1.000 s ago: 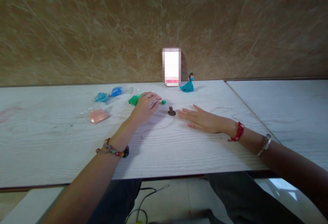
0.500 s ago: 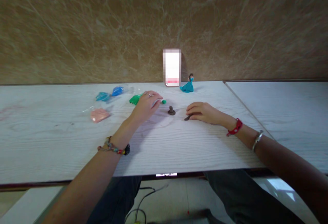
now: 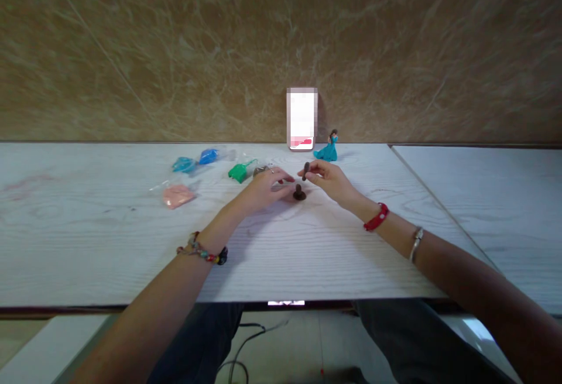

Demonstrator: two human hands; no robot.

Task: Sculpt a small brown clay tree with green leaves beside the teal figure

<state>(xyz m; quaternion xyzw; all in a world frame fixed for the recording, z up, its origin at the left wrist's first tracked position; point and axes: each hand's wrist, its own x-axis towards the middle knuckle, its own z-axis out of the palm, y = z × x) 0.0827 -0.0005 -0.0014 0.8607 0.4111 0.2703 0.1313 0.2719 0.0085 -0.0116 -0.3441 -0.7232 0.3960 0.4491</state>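
A marbled wall (image 3: 219,50) stands behind my white table (image 3: 329,261). My left hand (image 3: 263,189), nearest the brown base (image 3: 300,197), lies at its nine o'clock, thumb and fingers parted; whether they touch it, I can't tell. My right hand (image 3: 332,181), at two o'clock, pinches a slim brown piece (image 3: 306,170), long axis nearly upright, just past twelve o'clock from the base.

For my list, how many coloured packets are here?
4 clear, left of the left hand: pink in front, light blue and blue behind, green nearest. A brown one may be fifth, partly hidden.
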